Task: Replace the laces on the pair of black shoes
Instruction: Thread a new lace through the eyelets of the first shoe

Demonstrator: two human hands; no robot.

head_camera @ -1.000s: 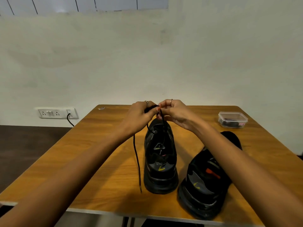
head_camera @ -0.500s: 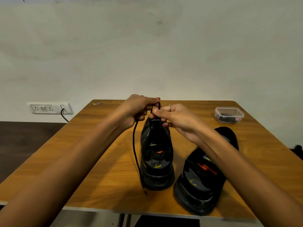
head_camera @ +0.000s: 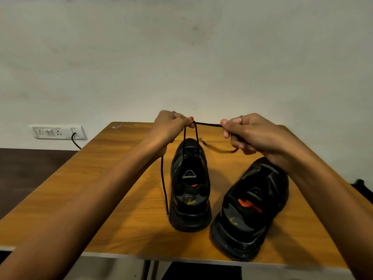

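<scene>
A thin black shoelace (head_camera: pixel 207 124) runs taut across the middle of the frame between the two hands, just above the toe end of the left-hand black shoe (head_camera: pixel 189 190). From the pinch of the left hand (head_camera: pixel 171 126) two strands drop straight down into the upper eyelets of that shoe, and a further length hangs from under the same hand down the shoe's left side, its tip reaching the table beside the sole. Another stretch, blurred, trails from below the right hand (head_camera: pixel 248 134) toward the shoe's toe.

The left hand pinches the lace between thumb and forefinger, the other fingers curled in; a ring shows on one finger. The right hand grips the lace's other end with its fingers curled round it, and also wears a ring.

The left-hand black shoe stands upright at the centre of the frame, heel toward the camera, with a yellow mark on its heel. The second black shoe (head_camera: pixel 250 211) stands just beside it at lower right, heel also near, angled slightly rightward, with an orange tab inside its opening; whether it carries a lace I cannot tell.

Both rest on a brown wood-grain table (head_camera: pixel 121 199). On the pale wall at centre left sits a white socket panel (head_camera: pixel 58 132) with a black cable (head_camera: pixel 75 141) plugged in.
</scene>
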